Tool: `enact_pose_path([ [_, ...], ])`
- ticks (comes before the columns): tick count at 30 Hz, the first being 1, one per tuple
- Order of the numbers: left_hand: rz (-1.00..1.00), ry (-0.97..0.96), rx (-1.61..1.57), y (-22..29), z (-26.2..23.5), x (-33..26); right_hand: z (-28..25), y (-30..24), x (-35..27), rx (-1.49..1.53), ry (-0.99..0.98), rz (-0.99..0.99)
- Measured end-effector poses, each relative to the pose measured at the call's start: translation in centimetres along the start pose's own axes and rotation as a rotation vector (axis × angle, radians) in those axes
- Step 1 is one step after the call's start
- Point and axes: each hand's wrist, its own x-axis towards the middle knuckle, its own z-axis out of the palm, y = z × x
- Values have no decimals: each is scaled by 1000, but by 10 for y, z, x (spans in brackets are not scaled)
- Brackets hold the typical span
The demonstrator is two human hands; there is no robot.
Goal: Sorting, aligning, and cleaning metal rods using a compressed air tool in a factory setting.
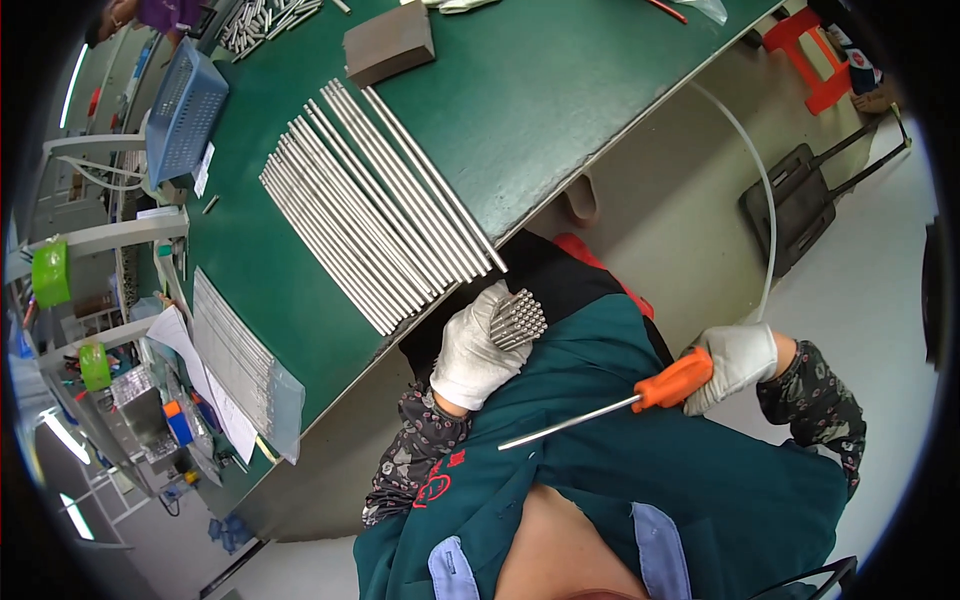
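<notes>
My left hand (pixel 470 355), in a white glove, is wrapped round a bundle of thin metal rods (pixel 518 320). Their round ends face up beside my lap, and the rest of the bundle is hidden behind the hand. On the other side, my gloved right hand (pixel 735 365) grips an orange air blow gun (pixel 672 380). Its long metal nozzle points left, below the bundle and apart from it. A pale hose (pixel 770 220) runs down to this hand. Many more metal rods (pixel 370 210) lie side by side on the green table (pixel 520 110), their near ends at its edge.
A brown block (pixel 390 45) rests past the rods' far ends. Short metal pieces (pixel 265 25) are heaped at the back left, near a blue basket (pixel 185 115). Clear-wrapped rods (pixel 235 350) lie on the left. A black trolley (pixel 790 205) and a red stool (pixel 810 60) stand at right.
</notes>
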Motion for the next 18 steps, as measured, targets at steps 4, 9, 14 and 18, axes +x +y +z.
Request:
enact_pose_path([
  [4,61,-21,167,8,5,1,-12,-11,-10,24,55,-57],
  [9,122,-46,190,6,11,1,-45,-20,-36,-253,470,248],
  [14,114,-60,233,-4,13,6,-39,-38,-42,-871,755,89],
  [18,95,-69,239,0,15,8,-38,-56,-43,-775,804,111],
])
